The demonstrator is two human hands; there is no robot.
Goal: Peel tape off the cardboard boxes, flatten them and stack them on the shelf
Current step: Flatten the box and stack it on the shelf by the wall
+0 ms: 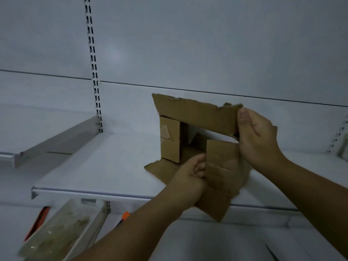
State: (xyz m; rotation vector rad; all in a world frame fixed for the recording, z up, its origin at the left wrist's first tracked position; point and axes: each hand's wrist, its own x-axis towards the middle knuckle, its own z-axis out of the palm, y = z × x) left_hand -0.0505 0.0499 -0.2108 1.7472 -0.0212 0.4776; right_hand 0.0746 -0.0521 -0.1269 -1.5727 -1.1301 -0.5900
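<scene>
A small brown cardboard box [195, 117] lies on its side on the white shelf [105, 166], its open end facing me and its flaps spread. My right hand [258, 140] pinches the right end of the top flap, thumb on the front face. My left hand [190, 178] grips the edge of the lower right flap [220, 162]. A small patch of tape [165, 131] sticks to the left flap. The bottom flap [160, 168] lies flat on the shelf.
A slotted upright [94, 72] runs up the white back panel. A lower shelf bracket [56, 142] sits to the left. Below the shelf edge, a white basket [62, 234] holds packaged goods, with an orange item [125, 216] beside it.
</scene>
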